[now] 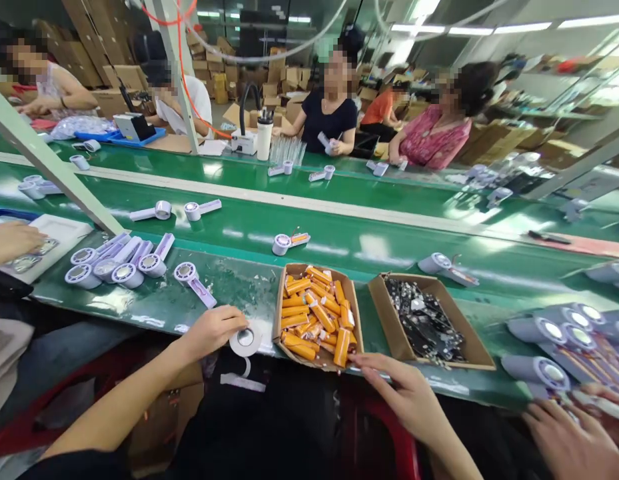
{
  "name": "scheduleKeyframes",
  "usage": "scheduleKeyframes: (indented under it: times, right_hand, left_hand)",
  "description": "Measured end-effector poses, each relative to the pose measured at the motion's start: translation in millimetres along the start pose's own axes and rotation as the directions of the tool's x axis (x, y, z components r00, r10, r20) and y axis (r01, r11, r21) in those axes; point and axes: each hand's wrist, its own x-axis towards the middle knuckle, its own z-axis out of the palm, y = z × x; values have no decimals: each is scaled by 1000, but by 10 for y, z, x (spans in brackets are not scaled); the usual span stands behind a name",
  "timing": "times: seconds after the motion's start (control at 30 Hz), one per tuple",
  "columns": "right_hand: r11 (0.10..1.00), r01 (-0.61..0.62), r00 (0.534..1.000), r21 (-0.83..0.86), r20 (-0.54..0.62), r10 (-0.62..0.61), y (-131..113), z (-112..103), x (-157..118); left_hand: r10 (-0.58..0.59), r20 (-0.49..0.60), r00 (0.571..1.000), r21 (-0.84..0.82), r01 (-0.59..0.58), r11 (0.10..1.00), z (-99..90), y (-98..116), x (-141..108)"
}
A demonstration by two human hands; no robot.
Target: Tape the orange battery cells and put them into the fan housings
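Observation:
My left hand [216,331] is closed at the edge of a white tape roll [245,339], whose loose strip [242,382] hangs below the bench edge. My right hand [394,387] reaches the front right corner of a cardboard box [278,313] heaped with orange cylindrical cells [319,310]. Its fingers are apart, with the tips beside the nearest orange cell; no object shows in them. A lilac fan housing [194,280] with an open handle lies on the bench beyond my left hand.
Right of the cells stands a box of black parts [424,320]. Lilac housings [124,263] are piled at left, grey ones [549,340] at right. Single fan units [284,243] lie on the green belt [349,250]. Co-workers' hands [574,433] are at both sides; people sit opposite.

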Motion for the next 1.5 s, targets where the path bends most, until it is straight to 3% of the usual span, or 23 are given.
scheduleKeyframes:
  times: [0.1,0.17,0.2,0.27,0.37,0.47,0.57,0.67,0.73,0.83,0.9,1.07,1.17,1.27,1.33,1.4,1.5]
  right_hand:
    - [981,-122,942,151,-294,163,16,251,-421]
    - [961,-134,894,243,-388,223,-43,484,-488]
    - [952,-128,896,278,-379,231,-94,603,-475]
    - [926,-137,927,351,-284,244,-234,822,-395]
    - [845,-238,957,479,-34,289,-496,1083,-244]
    - [776,-354,930,522,288,230,-714,1271,-148]
    - [845,-325,859,426,506,75,-794,1351,-122]
    - [956,-135,825,261,564,-37,-746,1256,-98]
    - [984,-48,865,172,499,-45,-683,1108,-39]
    - [997,73,970,-22,233,-66,-589,882,141]
    - [965,175,977,-198,157,-145,-536,806,301]
    - [894,333,893,-299,404,-197,-457,844,631]
    - [909,337,860,-245,473,-192,-463,813,707]
    - [966,227,889,-126,433,-152,-457,673,696]
    - [996,86,949,0,304,-82,-414,568,655]
    - [983,-17,996,184,87,1,-350,505,601]
    - [876,-17,963,483,-227,144,-290,533,507]
  left_hand:
    - [-38,115,993,93,27,995,-54,123,-428]
    - [-55,244,968,195,6,981,-68,163,-435]
    - [-60,287,956,230,-8,973,-76,181,-387]
    - [-55,298,953,264,-27,964,-105,238,-250]
    - [6,176,984,263,-53,963,-167,420,-52]
    - [131,85,988,198,-146,969,-202,620,64]
    - [199,26,980,160,-200,967,-204,663,93]
    - [129,-44,991,175,-119,977,-187,576,40]
    - [73,-71,995,171,-60,984,-155,528,-22]
    - [42,-112,993,151,-24,988,-60,539,-91]
    - [42,-114,993,136,-26,990,18,583,-97]
    - [48,-65,997,94,-42,995,114,670,-19]
    - [68,-62,996,92,-62,994,90,683,15]
    - [79,-58,995,107,-73,992,57,690,24]
    - [81,-43,996,113,-76,991,47,696,29]
    - [83,-29,996,119,-79,990,50,702,42]
    - [94,-18,995,125,-91,988,78,711,75]
